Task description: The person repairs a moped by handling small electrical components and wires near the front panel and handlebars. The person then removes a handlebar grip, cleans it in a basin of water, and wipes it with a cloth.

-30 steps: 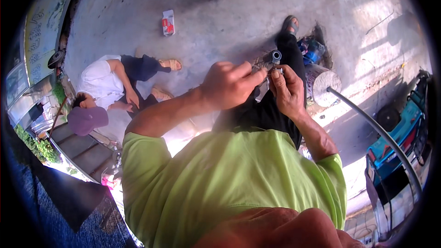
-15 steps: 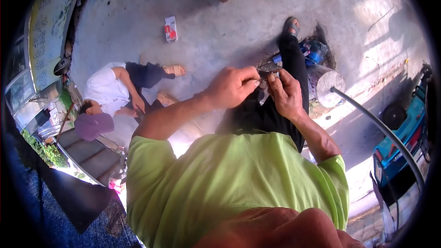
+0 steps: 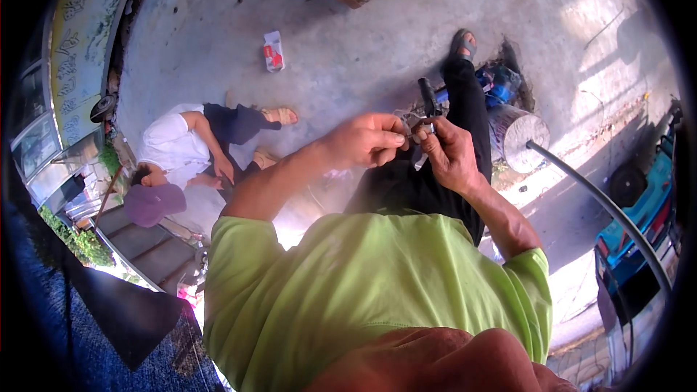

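Right hand (image 3: 451, 155) has edged leftward, pinching a metal piece (image 3: 431, 128); left hand (image 3: 365, 140) curled, grip unclear. A loosened pinch could drop the piece.

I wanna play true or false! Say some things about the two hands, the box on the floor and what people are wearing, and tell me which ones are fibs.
1. The right hand pinches a small metal piece. True.
2. The red-and-white box is in the left hand. False: it lies on the concrete floor.
3. The other person wears a purple cap. True.
4. The shirt nearest the camera is blue. False: it is lime green.
5. The left hand is close to the right hand. True.
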`<state>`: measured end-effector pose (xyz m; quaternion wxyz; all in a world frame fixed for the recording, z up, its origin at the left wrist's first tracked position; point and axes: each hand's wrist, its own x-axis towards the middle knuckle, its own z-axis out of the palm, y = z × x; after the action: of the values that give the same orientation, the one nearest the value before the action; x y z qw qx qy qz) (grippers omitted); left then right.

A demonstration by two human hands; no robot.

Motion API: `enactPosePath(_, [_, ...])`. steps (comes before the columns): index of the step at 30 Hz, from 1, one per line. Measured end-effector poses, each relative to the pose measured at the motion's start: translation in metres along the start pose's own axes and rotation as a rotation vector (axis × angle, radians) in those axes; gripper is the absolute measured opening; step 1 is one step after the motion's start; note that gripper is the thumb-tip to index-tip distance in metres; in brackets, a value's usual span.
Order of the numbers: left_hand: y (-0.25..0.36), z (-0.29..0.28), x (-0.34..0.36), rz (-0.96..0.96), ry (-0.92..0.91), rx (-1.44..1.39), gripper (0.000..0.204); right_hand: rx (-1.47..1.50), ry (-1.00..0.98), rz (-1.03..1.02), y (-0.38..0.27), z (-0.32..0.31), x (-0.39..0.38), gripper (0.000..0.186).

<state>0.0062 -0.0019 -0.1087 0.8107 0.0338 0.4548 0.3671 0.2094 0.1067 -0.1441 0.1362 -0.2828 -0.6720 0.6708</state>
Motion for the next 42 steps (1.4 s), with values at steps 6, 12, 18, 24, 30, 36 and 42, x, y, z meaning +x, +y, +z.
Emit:
enactPosePath(6, [-0.009,-0.005,-0.011,0.354,0.304,0.619,0.014,0.448,0.055,0.341,0.000,0.006,0.003,0.022])
enactPosePath(12, [-0.016,0.010,0.006,0.586,0.399,0.487,0.022,0.590,-0.068,0.464,-0.014,0.005,0.007,0.031])
enactPosePath(18, [-0.011,0.026,0.025,0.766,0.544,0.763,0.021,0.554,-0.094,0.457,-0.012,0.004,0.007,0.029])
enactPosePath(24, [-0.017,0.020,0.030,0.831,0.492,0.673,0.013,0.527,-0.066,0.464,-0.021,-0.003,0.009,0.024])
enactPosePath(30, [-0.016,0.015,0.022,0.530,0.371,0.571,0.010,0.312,-0.043,0.350,-0.008,-0.013,0.002,0.016])
enactPosePath(36, [0.002,0.015,0.017,0.384,0.244,0.274,0.007,0.278,-0.103,0.322,-0.013,-0.020,0.005,0.015])
enactPosePath(42, [-0.011,0.017,0.031,0.634,0.260,0.425,0.006,0.589,-0.072,0.425,-0.001,-0.020,0.003,0.014])
